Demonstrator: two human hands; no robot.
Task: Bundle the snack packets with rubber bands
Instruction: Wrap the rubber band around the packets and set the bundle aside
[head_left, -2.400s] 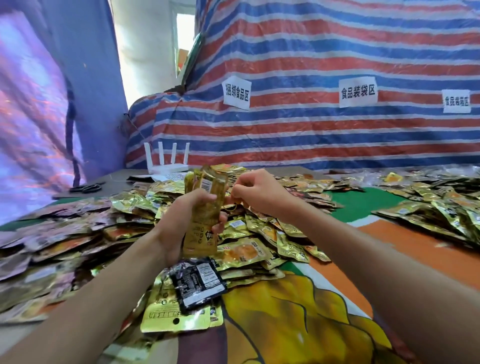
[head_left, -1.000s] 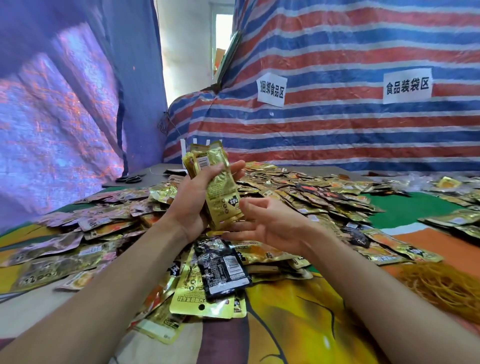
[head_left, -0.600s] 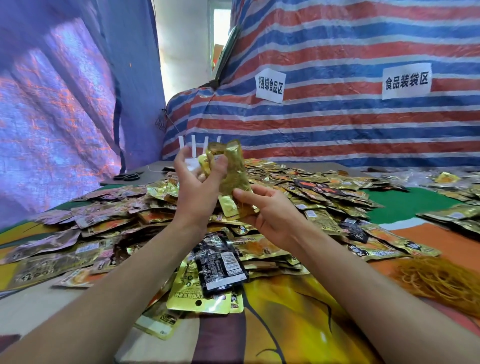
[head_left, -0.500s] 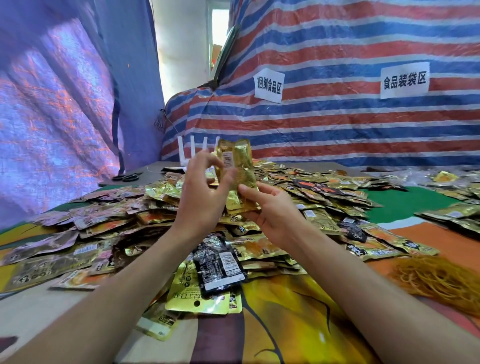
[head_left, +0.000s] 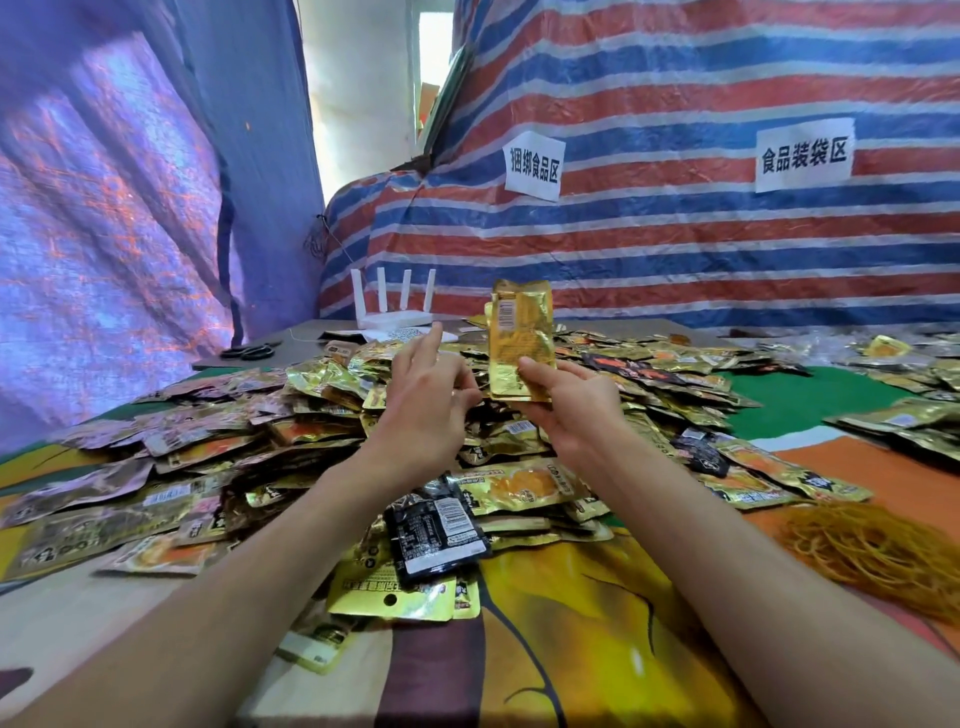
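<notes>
Up in the middle, the right hand (head_left: 576, 410) pinches shiny gold foil snack packets (head_left: 519, 332) upright; the left hand (head_left: 426, 410) beside has a loose, empty grip.

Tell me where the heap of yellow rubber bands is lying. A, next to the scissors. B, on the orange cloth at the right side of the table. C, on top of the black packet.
B: the rubber bands lie in a loose heap on the orange cloth at the right, well apart from the scissors and the black packet.
</notes>
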